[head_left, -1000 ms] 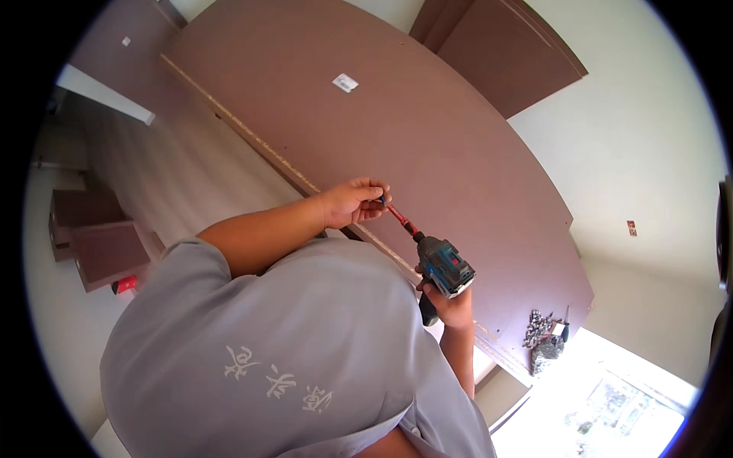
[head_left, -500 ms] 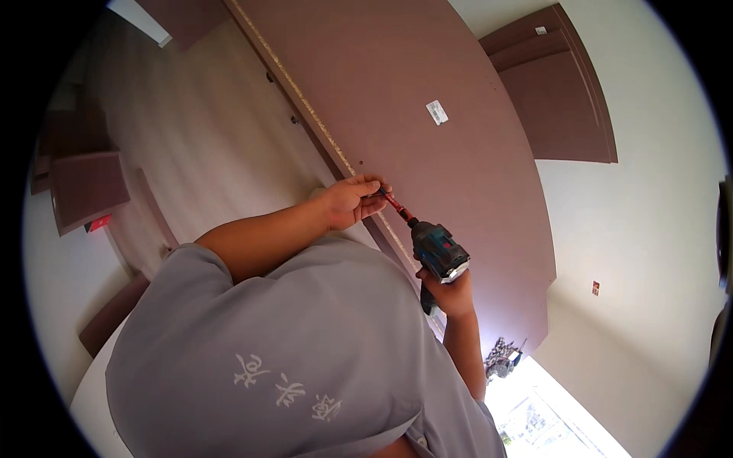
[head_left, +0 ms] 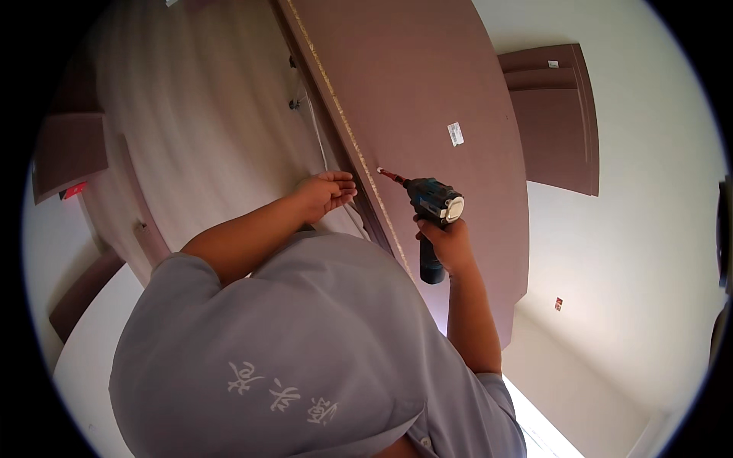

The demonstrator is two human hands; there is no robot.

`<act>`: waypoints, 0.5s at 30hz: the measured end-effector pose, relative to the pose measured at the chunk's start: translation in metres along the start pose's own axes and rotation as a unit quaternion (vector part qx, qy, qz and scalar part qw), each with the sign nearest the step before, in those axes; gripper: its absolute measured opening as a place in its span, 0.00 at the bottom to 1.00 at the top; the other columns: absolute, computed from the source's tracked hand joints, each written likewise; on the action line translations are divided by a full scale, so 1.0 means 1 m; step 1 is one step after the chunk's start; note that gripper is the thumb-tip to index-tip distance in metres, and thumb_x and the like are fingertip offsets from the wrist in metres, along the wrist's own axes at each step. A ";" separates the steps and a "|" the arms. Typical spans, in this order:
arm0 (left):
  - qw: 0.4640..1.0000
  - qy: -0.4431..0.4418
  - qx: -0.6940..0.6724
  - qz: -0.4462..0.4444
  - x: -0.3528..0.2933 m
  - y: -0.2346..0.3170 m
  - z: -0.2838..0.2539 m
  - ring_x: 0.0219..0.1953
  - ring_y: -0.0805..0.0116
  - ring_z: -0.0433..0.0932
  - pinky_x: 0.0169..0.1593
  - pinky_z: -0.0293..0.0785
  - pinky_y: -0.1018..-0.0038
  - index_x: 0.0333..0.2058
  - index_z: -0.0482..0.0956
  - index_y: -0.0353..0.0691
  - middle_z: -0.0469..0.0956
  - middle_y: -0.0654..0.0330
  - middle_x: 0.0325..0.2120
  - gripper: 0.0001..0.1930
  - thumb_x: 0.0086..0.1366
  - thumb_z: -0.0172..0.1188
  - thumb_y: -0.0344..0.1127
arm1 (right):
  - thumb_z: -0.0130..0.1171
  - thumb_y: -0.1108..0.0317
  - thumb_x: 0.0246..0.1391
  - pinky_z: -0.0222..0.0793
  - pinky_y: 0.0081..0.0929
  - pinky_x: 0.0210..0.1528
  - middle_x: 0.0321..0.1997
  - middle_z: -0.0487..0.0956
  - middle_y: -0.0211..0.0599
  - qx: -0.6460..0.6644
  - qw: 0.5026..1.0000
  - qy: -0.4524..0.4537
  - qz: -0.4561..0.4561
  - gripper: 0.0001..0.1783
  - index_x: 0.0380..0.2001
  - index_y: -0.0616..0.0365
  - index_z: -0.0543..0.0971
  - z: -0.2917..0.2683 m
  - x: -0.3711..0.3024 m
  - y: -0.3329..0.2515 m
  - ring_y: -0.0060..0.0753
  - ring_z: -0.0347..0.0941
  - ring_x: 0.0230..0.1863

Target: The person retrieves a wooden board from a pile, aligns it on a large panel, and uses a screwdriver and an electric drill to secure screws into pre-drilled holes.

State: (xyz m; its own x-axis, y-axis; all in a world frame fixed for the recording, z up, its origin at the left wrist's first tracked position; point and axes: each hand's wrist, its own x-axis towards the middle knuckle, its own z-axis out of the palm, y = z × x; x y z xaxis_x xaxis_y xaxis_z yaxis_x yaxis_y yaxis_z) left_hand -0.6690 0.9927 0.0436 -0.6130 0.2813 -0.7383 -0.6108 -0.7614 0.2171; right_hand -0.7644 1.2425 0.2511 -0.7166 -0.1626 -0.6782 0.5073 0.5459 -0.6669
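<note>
My right hand [head_left: 450,243] grips a dark teal and black cordless drill driver [head_left: 431,200] by its handle. Its long red bit [head_left: 393,177] points left, with the tip at the face of a large brown panel [head_left: 412,84], close to the panel's raw chipboard edge [head_left: 336,104]. A small pale spot shows at the tip; whether a screw sits there is too small to tell. My left hand [head_left: 328,196] is just left of that edge, apart from the drill. Its fingers are closed together, and what they hold, if anything, is hidden.
A white label [head_left: 455,134] is on the large panel. More brown panels [head_left: 553,122] lean at the pale wall on the right; another brown board [head_left: 72,153] is at far left. A thin pale cable [head_left: 317,130] hangs behind the panel's edge. A small red-brown wall fitting [head_left: 559,304] is at right.
My left hand has left the bit's tip and moved slightly left. My right hand has raised the drill, bringing the bit's tip to the panel face. The whole view has shifted.
</note>
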 end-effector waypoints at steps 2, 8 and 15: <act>0.999 0.031 -0.033 -0.001 -0.001 0.001 -0.012 0.55 0.58 0.81 0.59 0.82 0.67 0.61 0.71 0.37 0.80 0.52 0.51 0.18 0.75 0.47 0.25 | 0.67 0.67 0.55 0.76 0.31 0.39 0.31 0.83 0.35 -0.096 0.995 -0.015 0.025 0.15 0.43 0.64 0.82 -0.006 0.004 -0.023 0.28 0.80 0.32; 0.995 0.066 -0.053 -0.048 -0.027 0.021 -0.014 0.49 0.62 0.84 0.50 0.84 0.69 0.61 0.71 0.39 0.82 0.56 0.46 0.18 0.80 0.42 0.35 | 0.64 0.65 0.54 0.77 0.39 0.41 0.34 0.84 0.44 -0.383 0.920 -0.046 -0.070 0.16 0.45 0.60 0.81 0.001 0.021 -0.054 0.43 0.83 0.35; 0.997 0.047 0.067 0.002 0.001 0.016 -0.019 0.36 0.75 0.81 0.37 0.76 0.76 0.53 0.77 0.48 0.84 0.67 0.39 0.13 0.80 0.47 0.43 | 0.65 0.62 0.53 0.77 0.43 0.42 0.37 0.85 0.46 -0.402 0.912 -0.070 0.036 0.19 0.46 0.60 0.81 0.003 0.030 -0.078 0.48 0.83 0.38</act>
State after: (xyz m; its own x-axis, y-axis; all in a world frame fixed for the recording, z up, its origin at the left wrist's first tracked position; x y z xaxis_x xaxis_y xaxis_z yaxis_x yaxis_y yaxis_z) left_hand -0.6697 0.9700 0.0341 -0.5698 0.2178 -0.7924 -0.6734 -0.6764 0.2983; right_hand -0.8238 1.1925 0.2813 -0.5995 -0.1754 -0.7810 -0.0042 0.9764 -0.2160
